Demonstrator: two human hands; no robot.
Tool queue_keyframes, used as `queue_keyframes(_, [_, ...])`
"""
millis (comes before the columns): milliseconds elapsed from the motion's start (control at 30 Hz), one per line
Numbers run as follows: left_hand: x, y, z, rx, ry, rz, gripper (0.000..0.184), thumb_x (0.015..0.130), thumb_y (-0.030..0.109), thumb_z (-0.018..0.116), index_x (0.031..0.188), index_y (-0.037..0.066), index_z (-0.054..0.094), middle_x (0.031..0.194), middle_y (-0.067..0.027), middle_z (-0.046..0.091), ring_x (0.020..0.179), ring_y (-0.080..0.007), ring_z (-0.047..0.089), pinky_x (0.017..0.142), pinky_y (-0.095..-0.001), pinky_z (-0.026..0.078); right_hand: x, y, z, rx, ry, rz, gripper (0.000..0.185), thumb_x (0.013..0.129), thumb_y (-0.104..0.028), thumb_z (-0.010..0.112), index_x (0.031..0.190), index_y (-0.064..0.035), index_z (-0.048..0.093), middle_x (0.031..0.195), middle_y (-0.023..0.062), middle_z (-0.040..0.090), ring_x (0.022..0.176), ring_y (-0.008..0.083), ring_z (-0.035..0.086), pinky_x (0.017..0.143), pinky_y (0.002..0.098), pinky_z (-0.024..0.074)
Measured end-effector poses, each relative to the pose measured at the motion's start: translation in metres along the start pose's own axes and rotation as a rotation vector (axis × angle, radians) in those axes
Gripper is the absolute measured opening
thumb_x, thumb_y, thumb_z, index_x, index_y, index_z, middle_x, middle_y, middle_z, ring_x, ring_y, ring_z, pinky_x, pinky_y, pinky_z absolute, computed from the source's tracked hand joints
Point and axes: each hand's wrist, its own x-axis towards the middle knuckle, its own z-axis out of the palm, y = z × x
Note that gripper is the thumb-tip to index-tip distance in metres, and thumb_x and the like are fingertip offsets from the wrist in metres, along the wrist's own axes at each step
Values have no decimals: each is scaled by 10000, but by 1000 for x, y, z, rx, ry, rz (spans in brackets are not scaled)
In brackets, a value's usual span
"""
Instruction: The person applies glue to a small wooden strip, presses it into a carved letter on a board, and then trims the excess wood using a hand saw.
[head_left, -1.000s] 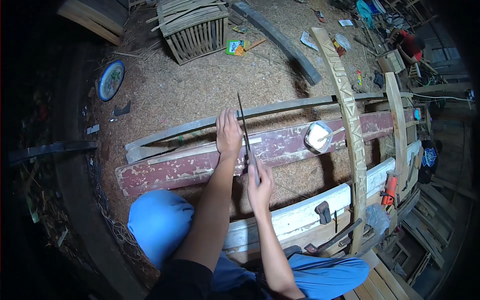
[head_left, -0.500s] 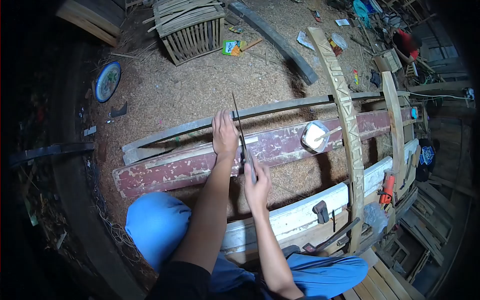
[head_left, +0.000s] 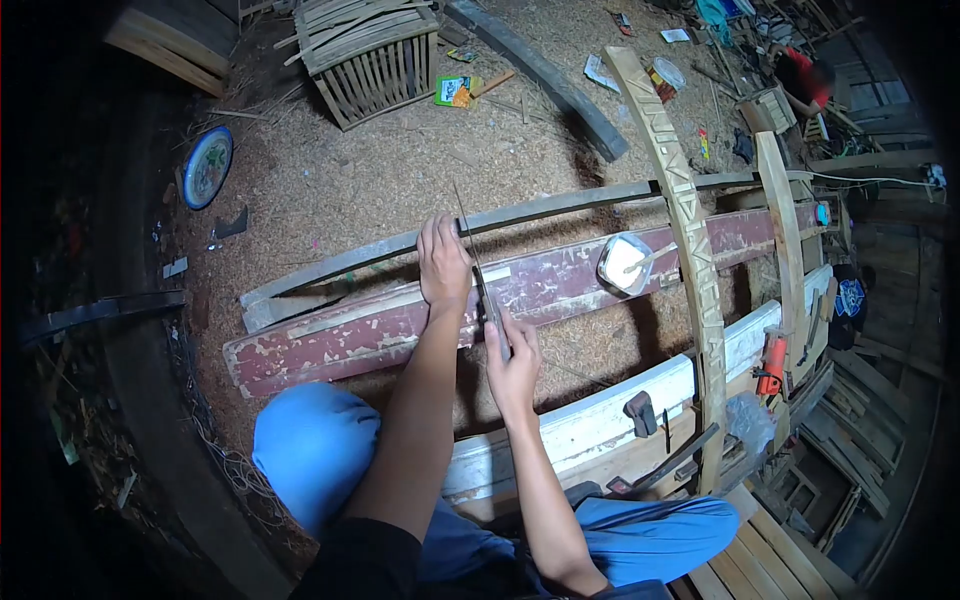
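My right hand (head_left: 514,362) is closed around the handle of a handsaw (head_left: 472,245), its thin blade pointing away from me and seen nearly edge-on. The blade crosses a grey curved wooden beam (head_left: 560,206) just right of my left hand (head_left: 444,262). My left hand presses down there, fingers curled over the beam's far edge. Beneath the hands lies a worn dark-red plank (head_left: 545,288), with a thin pale wood strip (head_left: 370,312) along it. Whether the teeth bite into the wood is too small to tell.
A white tub with a stick (head_left: 622,264) stands on the red plank. A carved, notched beam (head_left: 680,185) crosses at right. On the white board (head_left: 590,430) lies a dark block (head_left: 640,413); an orange tool (head_left: 772,364) is beyond. A slatted crate (head_left: 375,70) and another person (head_left: 805,82) are farther back.
The view has shifted slightly, so the surroundings sit a little left and higher. Both hands keep nearly the same places, the saw still in my right hand.
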Motion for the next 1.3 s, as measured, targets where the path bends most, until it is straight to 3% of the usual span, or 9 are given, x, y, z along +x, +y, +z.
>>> queue_keyframes(167, [1,0,0,24,11,-5,270,1019,117,482,1248,2,564,1326,-164,599,1314,-324,507,1140,-439,387,-78,42,-35,-49,-32,63,362,958,-205,688,1241,21,682,1048,226,636,983,373,632,918,431,499])
queue_keyframes(267, [0,1,1,28,-3,-16,265,1024,118,474,1242,-6,560,1332,-170,598,1315,-328,507,1139,-445,386,-102,51,-48,-33,-33,118,361,962,-173,687,1276,6,672,1028,177,634,978,298,629,902,400,499])
queue_keyframes(333, [4,10,-6,44,31,-95,259,1024,116,468,1230,-16,554,1339,-180,593,1314,-334,507,1135,-452,388,-75,45,-34,-112,31,119,346,938,-185,712,1243,-22,699,1088,207,633,1010,336,636,909,416,508])
queue_keyframes(400, [1,8,-4,67,92,-241,241,1024,113,467,1204,-20,556,1338,-192,594,1312,-341,509,1128,-459,393,-63,58,-38,-61,-22,101,323,935,-152,722,1210,15,704,1087,170,658,1006,277,640,904,382,512])
queue_keyframes(567, [-1,-1,4,47,4,-5,246,1017,143,503,1183,-22,579,1347,-183,591,1331,-325,491,1142,-442,381,-73,68,-72,-44,-26,39,308,894,-108,767,1156,46,718,1018,153,681,956,254,657,872,346,518])
queue_keyframes(800, [0,2,1,40,-16,29,286,986,108,516,1245,-4,565,1345,-155,588,1332,-310,491,1153,-434,376,-38,29,-42,-26,-18,21,347,873,-146,793,1168,26,724,983,139,658,885,226,633,796,349,517])
queue_keyframes(900, [-2,2,1,39,-16,20,311,965,96,537,1261,3,556,1343,-153,588,1330,-313,493,1151,-431,378,-14,8,-21,35,-52,94,378,933,-225,734,1253,-26,703,984,180,655,938,293,636,878,379,494])
queue_keyframes(1200, [-1,2,2,30,-30,40,282,983,100,524,1241,-7,560,1334,-160,599,1318,-323,502,1136,-435,396,-65,19,-60,-23,-64,198,319,958,-201,699,1191,15,720,987,152,642,915,260,624,861,365,498])
queue_keyframes(1300, [1,-1,4,31,-19,63,279,985,99,518,1238,-10,558,1337,-165,597,1319,-324,500,1140,-436,392,-20,7,-27,-65,-36,34,367,981,-236,670,1248,15,684,966,185,614,904,292,614,855,383,483])
